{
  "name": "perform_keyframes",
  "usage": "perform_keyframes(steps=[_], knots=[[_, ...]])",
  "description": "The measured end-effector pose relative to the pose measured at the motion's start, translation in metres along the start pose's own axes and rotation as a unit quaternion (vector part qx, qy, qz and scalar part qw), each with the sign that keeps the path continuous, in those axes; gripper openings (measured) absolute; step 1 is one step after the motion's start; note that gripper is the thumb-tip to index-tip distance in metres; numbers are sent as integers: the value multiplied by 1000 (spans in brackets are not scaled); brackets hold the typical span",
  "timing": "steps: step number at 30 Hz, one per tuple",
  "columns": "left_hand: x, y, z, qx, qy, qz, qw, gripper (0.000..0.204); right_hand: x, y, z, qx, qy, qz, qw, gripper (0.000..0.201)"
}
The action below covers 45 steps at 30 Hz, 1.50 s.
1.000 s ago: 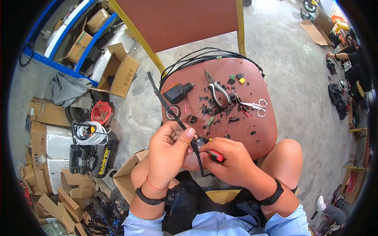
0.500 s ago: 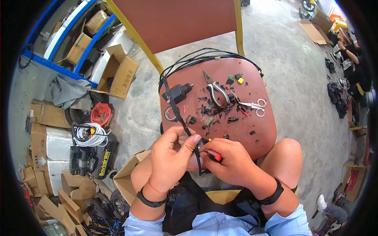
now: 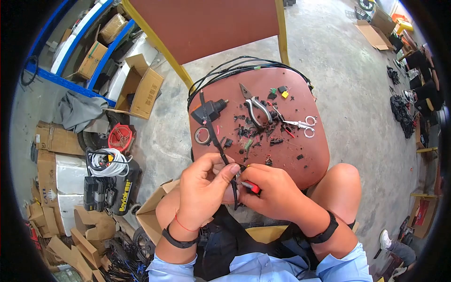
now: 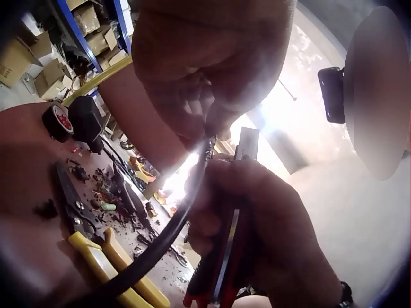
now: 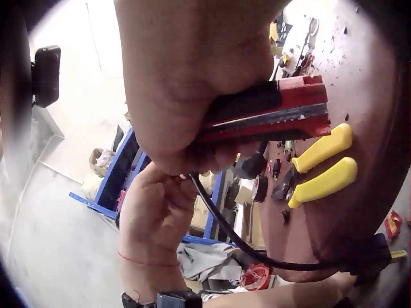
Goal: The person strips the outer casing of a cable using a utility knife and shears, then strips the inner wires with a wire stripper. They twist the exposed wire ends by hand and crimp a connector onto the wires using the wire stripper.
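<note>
My left hand (image 3: 221,176) pinches a black cable (image 3: 217,141) between thumb and fingers just in front of the chair seat (image 3: 310,160). The cable runs from the hands up across the seat toward a black plug-like part (image 3: 206,110), and its short end hangs below the hands. My right hand (image 3: 263,185) grips a red utility knife (image 3: 252,187), held against the cable where the hands meet. The left wrist view shows the cable (image 4: 173,224) passing from my left fingers (image 4: 212,122) across the right hand (image 4: 270,237). The knife's red body (image 5: 276,112) fills the right wrist view.
On the seat lie yellow-handled pliers (image 3: 256,109), white scissors (image 3: 303,125), a tape roll (image 3: 203,135), a bundle of black cables (image 3: 244,66) and several scraps of cut insulation (image 3: 263,131). Cardboard boxes (image 3: 145,87) and a compressor (image 3: 110,185) stand on the floor at left.
The cable's far end has swung right, from sticking out over the floor to lying across the seat by the black part. Both hands have stayed together and shifted slightly up.
</note>
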State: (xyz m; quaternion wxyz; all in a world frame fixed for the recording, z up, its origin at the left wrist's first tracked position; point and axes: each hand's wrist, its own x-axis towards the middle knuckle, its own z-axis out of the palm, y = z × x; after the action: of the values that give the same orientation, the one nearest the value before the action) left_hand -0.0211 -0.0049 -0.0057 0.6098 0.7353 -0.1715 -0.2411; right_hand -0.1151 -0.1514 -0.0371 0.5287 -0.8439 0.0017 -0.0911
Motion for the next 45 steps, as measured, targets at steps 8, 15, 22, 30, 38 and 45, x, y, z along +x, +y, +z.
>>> perform_keyframes(steps=[8,15,22,30,38,45], knots=[[2,2,-13,-71,-63,-82,992,13,2,-1,2,71,0,21,997,24],[5,-7,-18,-141,-82,-69,984,14,2,3,3,130,11,25,991,14],[8,-6,-17,-185,-105,-91,973,20,2,-4,-4,43,15,20,999,12],[13,-12,-13,-184,-64,-59,979,23,-1,4,0,137,30,32,990,16],[11,-13,-13,-161,-54,-48,984,23,-4,1,0,65,33,-2,997,20],[10,-11,-16,-155,-81,-74,982,23,-4,1,5,25,43,-1,999,22]])
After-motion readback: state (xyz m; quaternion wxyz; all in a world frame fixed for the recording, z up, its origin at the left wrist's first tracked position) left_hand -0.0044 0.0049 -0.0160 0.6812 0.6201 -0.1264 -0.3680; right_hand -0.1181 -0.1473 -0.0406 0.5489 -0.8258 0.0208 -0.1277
